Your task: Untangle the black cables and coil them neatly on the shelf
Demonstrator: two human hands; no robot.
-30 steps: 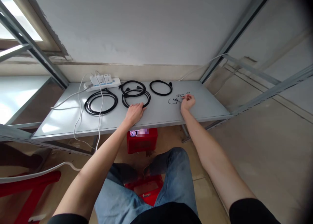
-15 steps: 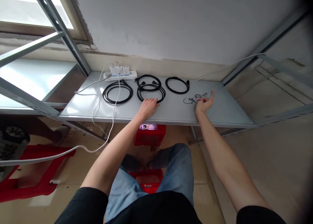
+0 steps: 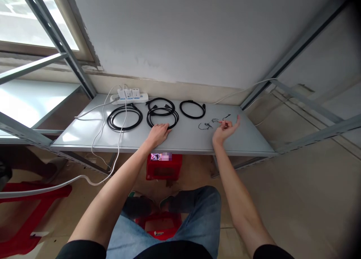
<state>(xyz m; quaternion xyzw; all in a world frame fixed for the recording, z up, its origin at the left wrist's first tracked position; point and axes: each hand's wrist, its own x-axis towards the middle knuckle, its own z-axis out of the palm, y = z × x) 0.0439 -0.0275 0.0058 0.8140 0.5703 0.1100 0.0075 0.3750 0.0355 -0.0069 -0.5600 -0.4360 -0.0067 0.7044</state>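
My left hand (image 3: 158,134) lies on the near rim of a coiled black power cable (image 3: 177,118), palm down with its fingers resting flat. Another black cable loop (image 3: 161,98) overlaps that coil from behind, and dark plug ends show inside the loops. My right hand (image 3: 225,131) is on the right part of the shelf, its fingers curled and one digit stretched out to the right. By its fingertips lie several thin black wire ties (image 3: 208,125), loosely scattered. Whether a tie is between the fingers I cannot make out.
More black cable coils lie at left (image 3: 109,119) and at right (image 3: 193,117) on the grey metal shelf (image 3: 186,140). A white power strip (image 3: 142,98) with plugged-in adapters stands by the wall. White cords (image 3: 120,140) hang over the front edge. Below is a red stool (image 3: 164,171).
The head view has shifted, so the shelf sits lower and further left. Both hands stay near the same cable and ties. The right hand's fingers have moved slightly, showing more of the ties.
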